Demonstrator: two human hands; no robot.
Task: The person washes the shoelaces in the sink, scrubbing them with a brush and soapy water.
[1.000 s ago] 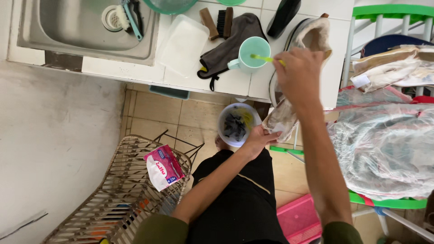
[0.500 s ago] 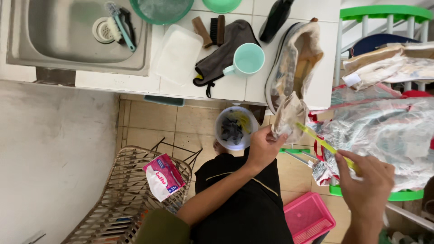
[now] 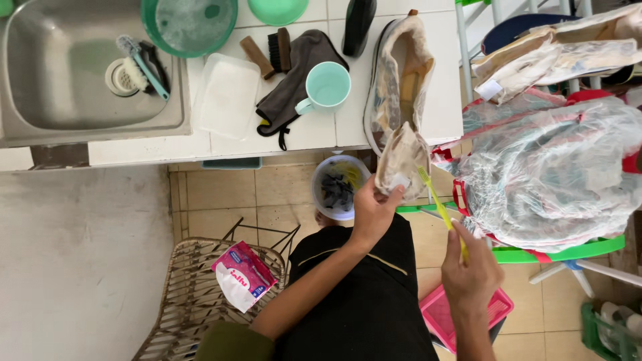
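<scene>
— Two things are held: a stained insole [image 3: 401, 164], pinched by the left hand [image 3: 371, 212] off the counter [image 3: 321, 137] edge; a yellow toothbrush [image 3: 438, 204], apparently gripped by right-hand fingers [image 3: 468, 257].

— Could the insole be dropped?

— Possibly, into the small bucket [image 3: 338, 186] below, if pressed hard.

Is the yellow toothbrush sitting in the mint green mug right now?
No, the right hand holds the yellow toothbrush near the dirty shoe, away from the mug on the counter.

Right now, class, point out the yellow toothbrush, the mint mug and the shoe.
yellow toothbrush [image 3: 438, 204], head view, middle of its handle.
mint mug [image 3: 328, 86], head view, inside of its bowl.
shoe [image 3: 400, 80], head view, its upper on the counter.
</scene>
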